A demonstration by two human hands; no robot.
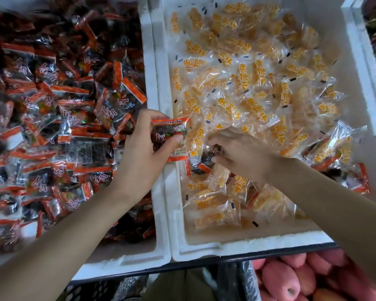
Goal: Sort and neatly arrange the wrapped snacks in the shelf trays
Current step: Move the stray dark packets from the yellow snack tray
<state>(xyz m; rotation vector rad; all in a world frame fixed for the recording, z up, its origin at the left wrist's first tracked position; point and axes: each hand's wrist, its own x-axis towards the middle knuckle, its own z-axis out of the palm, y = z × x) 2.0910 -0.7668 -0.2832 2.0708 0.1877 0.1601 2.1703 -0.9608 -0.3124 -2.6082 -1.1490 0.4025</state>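
Roughly midway: your L hand (pixel 143 153) fingers grip one red pack (pixel 170 135); R hand (pixel 243 153) fingers pinch a stray pack (pixel 213 154) in yellow tray (pixel 248 246). Red strays (pixel 343 170) at R edge still to pull.

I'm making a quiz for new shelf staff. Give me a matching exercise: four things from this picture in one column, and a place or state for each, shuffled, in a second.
1. left hand
2. right hand
3. left tray
4. pink fruit

A. lies below the trays, near right
B. holds a red-edged packet above the tray rims
C. is filled with red-and-dark packets
D. grips a dark packet among the yellow packets in the right tray

Pairs: 1-B, 2-D, 3-C, 4-A
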